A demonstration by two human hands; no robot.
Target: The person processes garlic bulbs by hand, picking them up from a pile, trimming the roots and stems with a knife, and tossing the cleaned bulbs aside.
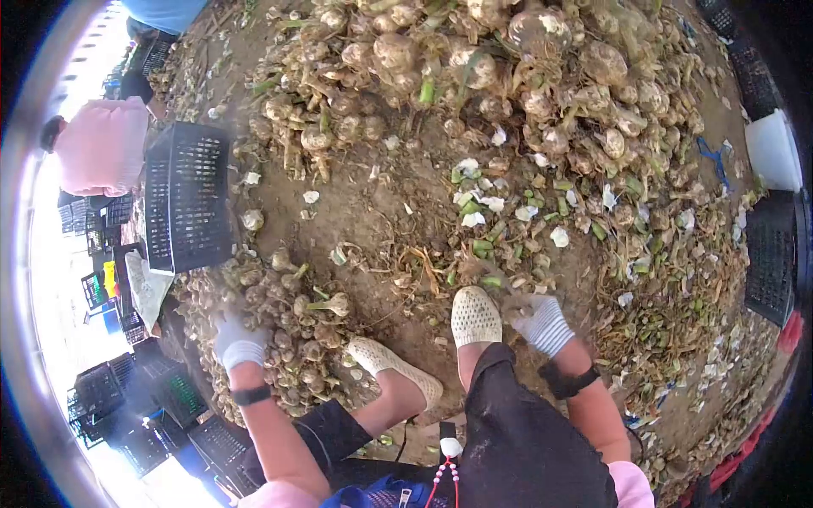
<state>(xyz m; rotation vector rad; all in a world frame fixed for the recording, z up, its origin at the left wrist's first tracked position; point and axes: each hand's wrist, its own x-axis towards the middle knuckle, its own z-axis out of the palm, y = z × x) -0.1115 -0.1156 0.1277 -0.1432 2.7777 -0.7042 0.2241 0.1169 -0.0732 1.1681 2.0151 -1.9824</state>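
My left hand (pixel 240 339), in a pale glove with a dark band at the wrist, is over the pile of trimmed garlic bulbs (pixel 284 351) at the lower left. Motion smears its fingers, so their grip does not show. Beside my cream woven shoe (pixel 476 317) is my right hand (pixel 539 323), in a striped-cuff glove. Its fingers look curled, and a blurred shape reaches from them towards green stem scraps (pixel 491 281); I cannot make out what it is. A garlic bulb with its stem (pixel 330 305) lies right of my left hand.
A large heap of untrimmed garlic (pixel 517 68) spreads across the soil ahead. A black crate (pixel 188 195) stands at the left, near a person in a pink top (pixel 102 146). Cut stems and skins (pixel 669 330) litter the right side, beside another crate (pixel 771 258) and a white bucket (pixel 772 151).
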